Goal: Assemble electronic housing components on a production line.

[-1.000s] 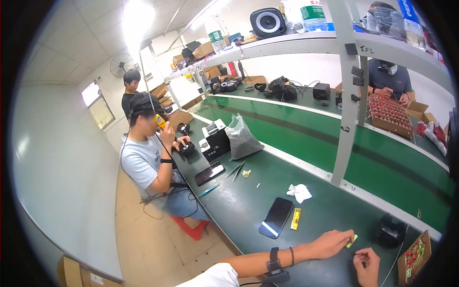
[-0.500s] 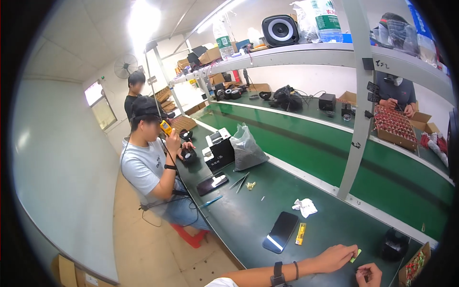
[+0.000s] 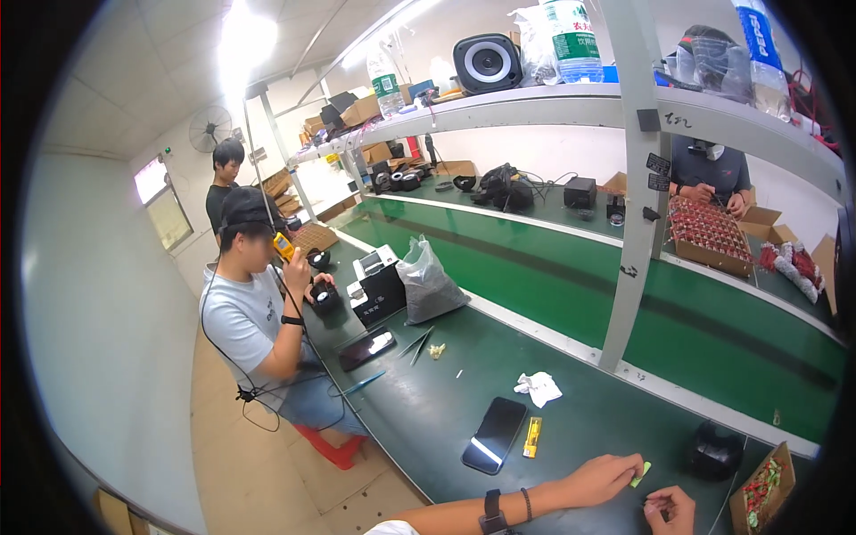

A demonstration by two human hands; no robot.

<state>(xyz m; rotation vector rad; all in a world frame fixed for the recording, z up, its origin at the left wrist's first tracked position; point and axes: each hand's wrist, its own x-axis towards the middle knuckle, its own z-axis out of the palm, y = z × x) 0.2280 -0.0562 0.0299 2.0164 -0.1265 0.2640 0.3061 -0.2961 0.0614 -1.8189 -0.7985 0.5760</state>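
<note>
Head view: both hands at the near edge of the green desk (image 3: 499, 357), small parts pinched.

Left hand (image 3: 602, 477), fingers closed, pinching a small yellow-green piece (image 3: 640, 473) just above the desk's near edge; right hand (image 3: 670, 510) curled shut on a tiny part too small to make out. Beside the left forearm, a black phone (image 3: 495, 434) lying flat with a yellow bar (image 3: 531, 437) just beside it, a crumpled white tissue (image 3: 539, 388) farther in. Black round holder (image 3: 716, 448) near the right corner.

Both hands (image 3: 606, 477) (image 3: 670, 510) low, fingers pinched.
</note>
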